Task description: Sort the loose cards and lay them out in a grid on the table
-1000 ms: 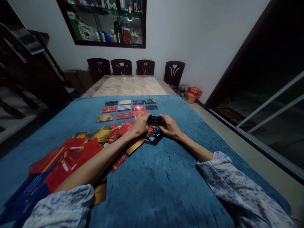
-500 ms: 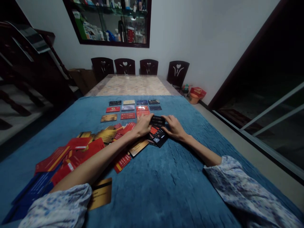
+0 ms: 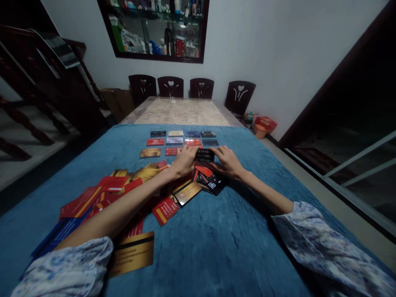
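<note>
Between my two hands is a black card (image 3: pixel 204 155) with pale lettering, perhaps more than one stacked. My left hand (image 3: pixel 185 160) is closed on its left edge, and my right hand (image 3: pixel 228 162) pinches its right edge. Just below lie loose black cards (image 3: pixel 215 184) and an orange-red card (image 3: pixel 204 170). A gold card (image 3: pixel 187 192) and a red card (image 3: pixel 166 210) rest near my left wrist. Beyond my hands, cards are laid out in rows, among them a gold one (image 3: pixel 150 153) and a red one (image 3: pixel 155 142). My left hand partly hides the nearest row.
A heap of red cards (image 3: pixel 81 202) and blue cards (image 3: pixel 58 235) spreads under my left forearm. One gold card (image 3: pixel 133 253) lies by my left sleeve. The blue cloth (image 3: pixel 247 247) covers the table's near part. Chairs (image 3: pixel 239 97) stand at the far end.
The camera view has shifted, so the scene sits further right. Both hands keep hold of the black card, which has moved slightly away from me over the cloth.
</note>
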Tool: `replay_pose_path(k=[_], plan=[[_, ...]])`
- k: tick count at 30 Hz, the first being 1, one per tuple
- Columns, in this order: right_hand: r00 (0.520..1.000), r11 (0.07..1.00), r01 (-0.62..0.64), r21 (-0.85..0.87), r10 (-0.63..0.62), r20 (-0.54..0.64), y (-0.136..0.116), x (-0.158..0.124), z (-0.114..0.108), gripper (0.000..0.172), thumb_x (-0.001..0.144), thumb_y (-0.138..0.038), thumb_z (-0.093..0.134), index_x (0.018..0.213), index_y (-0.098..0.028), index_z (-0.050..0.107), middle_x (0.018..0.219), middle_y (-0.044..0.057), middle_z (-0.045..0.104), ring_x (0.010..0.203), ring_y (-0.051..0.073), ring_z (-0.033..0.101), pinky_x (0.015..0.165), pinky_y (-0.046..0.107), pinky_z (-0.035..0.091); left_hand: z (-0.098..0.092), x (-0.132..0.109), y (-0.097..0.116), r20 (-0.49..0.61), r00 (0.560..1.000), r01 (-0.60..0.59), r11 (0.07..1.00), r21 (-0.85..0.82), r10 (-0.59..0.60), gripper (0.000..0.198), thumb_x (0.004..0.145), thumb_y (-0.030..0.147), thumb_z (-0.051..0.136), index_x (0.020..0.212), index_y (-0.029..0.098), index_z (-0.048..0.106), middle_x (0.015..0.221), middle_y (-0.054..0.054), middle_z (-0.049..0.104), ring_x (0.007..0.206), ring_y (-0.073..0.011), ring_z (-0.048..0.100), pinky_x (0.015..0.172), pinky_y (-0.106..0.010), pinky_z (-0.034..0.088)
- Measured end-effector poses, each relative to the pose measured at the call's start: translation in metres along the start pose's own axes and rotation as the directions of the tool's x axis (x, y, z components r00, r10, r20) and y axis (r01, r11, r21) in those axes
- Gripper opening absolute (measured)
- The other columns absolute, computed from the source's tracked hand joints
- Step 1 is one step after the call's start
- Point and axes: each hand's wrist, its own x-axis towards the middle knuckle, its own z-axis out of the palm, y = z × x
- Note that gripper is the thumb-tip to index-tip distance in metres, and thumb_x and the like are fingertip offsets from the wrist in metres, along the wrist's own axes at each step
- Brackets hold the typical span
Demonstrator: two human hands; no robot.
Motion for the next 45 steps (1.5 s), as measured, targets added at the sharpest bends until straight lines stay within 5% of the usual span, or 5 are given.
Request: replay_pose_path(k=[13, 25, 45], plan=[[0.991, 0.992, 0.117, -0.038, -0.114, 0.066, -0.02, 0.046, 0.002, 0.058, 0.09, -0.037, 0.061, 0.144, -0.018, 0.052, 0.131, 0.019, 0.056, 0.113, 0.033, 0.044, 0.084, 0.041, 0.041, -0.018, -0.018, -0.036, -0.031, 0.998, 0.058, 0.988, 0.142, -0.055, 0.053, 0.086, 0.014, 0.055, 0.139, 0.015, 0.05, 0.124, -0.018, 0.064, 0.12, -0.0351, 0.049, 0.096, -0.05, 0.039], [0.975, 0.984, 0.175, -0.031, -0.169, 0.143, -0.044, 0.089, 0.016, 0.058, 0.092, -0.042, 0.061, 0.143, -0.016, 0.053, 0.129, 0.019, 0.057, 0.111, 0.032, 0.043, 0.083, 0.039, 0.039, -0.029, -0.03, -0.078, -0.062, 0.992, 0.12, 0.972, 0.201, -0.11, 0.055, 0.083, 0.014, 0.06, 0.137, 0.018, 0.053, 0.134, -0.018, 0.057, 0.126, -0.0355, 0.046, 0.099, -0.053, 0.039], [0.948, 0.987, 0.162, -0.019, -0.15, 0.281, -0.08, 0.164, 0.028, 0.064, 0.091, -0.054, 0.061, 0.142, -0.016, 0.055, 0.132, 0.02, 0.057, 0.117, 0.034, 0.044, 0.088, 0.041, 0.039, -0.043, -0.029, -0.141, -0.079, 0.981, 0.19, 0.965, 0.179, -0.179, 0.055, 0.078, 0.015, 0.06, 0.133, 0.02, 0.056, 0.133, -0.016, 0.059, 0.127, -0.0357, 0.047, 0.1, -0.055, 0.038]])
